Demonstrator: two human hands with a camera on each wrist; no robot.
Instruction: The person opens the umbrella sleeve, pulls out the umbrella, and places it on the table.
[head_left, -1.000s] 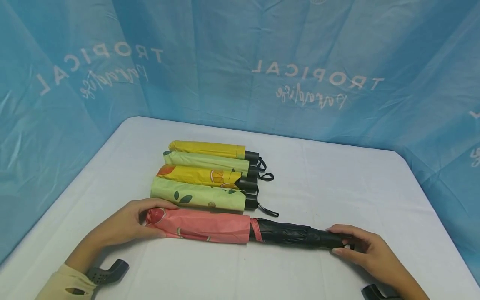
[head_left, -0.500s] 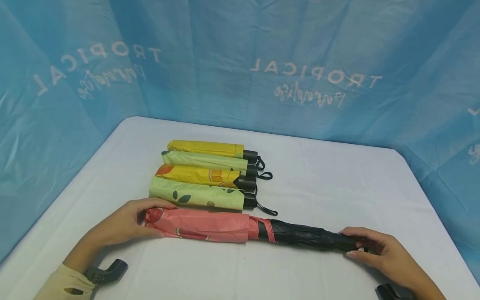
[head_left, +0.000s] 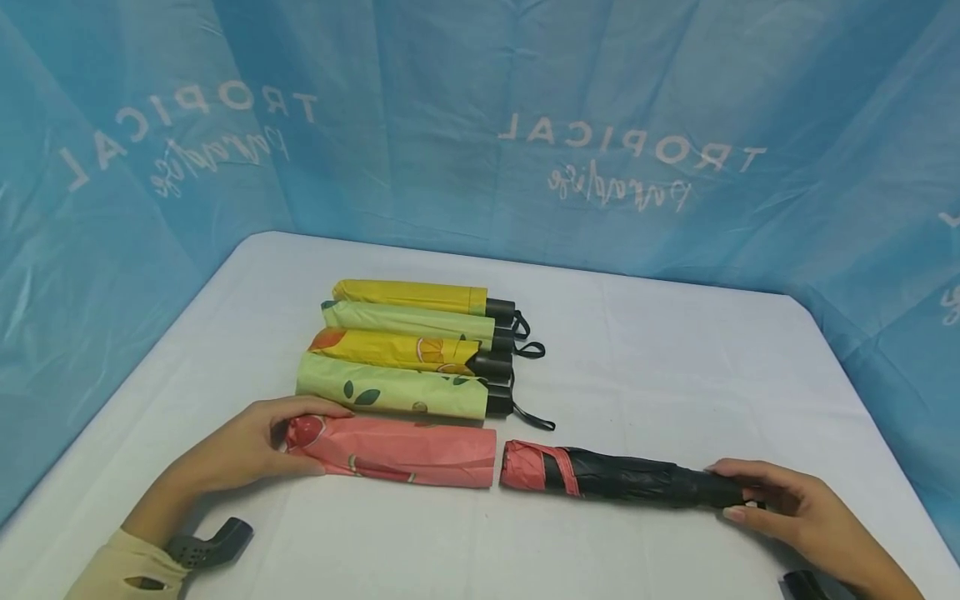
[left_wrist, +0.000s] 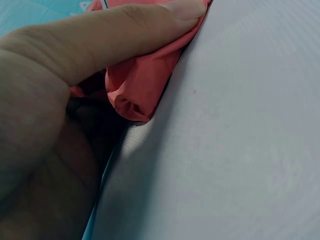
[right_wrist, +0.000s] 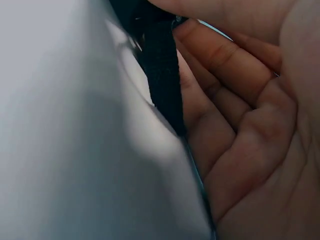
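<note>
My left hand (head_left: 247,446) grips the left end of a pink umbrella sleeve (head_left: 420,452) with a fruit print; in the left wrist view the thumb lies along the pink cloth (left_wrist: 142,85). To the right, a folded umbrella (head_left: 622,477), black with a pink end, lies on the table, its pink end a small gap from the sleeve's mouth. My right hand (head_left: 802,508) pinches that umbrella's black handle end between thumb and fingers. A black wrist strap (right_wrist: 164,75) hangs by the palm in the right wrist view.
Behind the sleeve lie several sleeved folding umbrellas side by side: a plain yellow one (head_left: 412,295), a pale green one (head_left: 420,321), an orange-print yellow one (head_left: 397,348) and a leaf-print green one (head_left: 397,388). The white table (head_left: 660,367) meets a blue curtain (head_left: 420,125).
My right hand has moved right, drawing the black and pink umbrella out of the pink sleeve until the two are apart. My left hand still holds the sleeve in nearly the same place.
</note>
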